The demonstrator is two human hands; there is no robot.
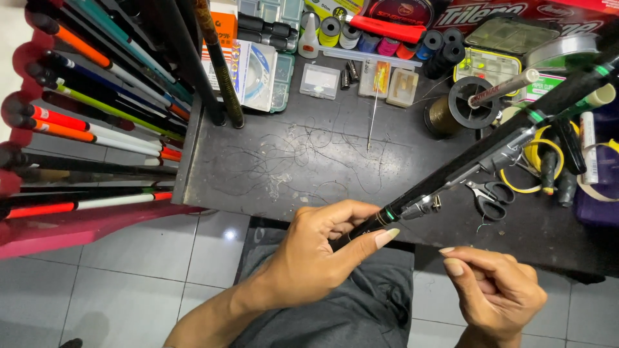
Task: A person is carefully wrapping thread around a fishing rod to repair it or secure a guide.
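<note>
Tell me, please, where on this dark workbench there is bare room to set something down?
The workbench is free in its near-left middle, between the leaning rods, the needle and the left hand, with only loose thread there. The back row and the right side around the scissors are crowded.

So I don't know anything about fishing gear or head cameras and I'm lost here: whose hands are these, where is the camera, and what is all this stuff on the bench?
There is one picture, taken by a camera worn on a person's head, looking down at their own two bare hands and lap. The left hand grips the end of a dark fishing rod, which slants up to the right across a dark workbench. The right hand is loosely curled with its fingertips pinched together; whether it holds a thin line is too fine to tell. On the bench lie loose tangles of thin line, scissors, a black spool, coloured thread spools and small clear plastic boxes. At the left a rack holds many rods with orange, white and green sections.
</note>
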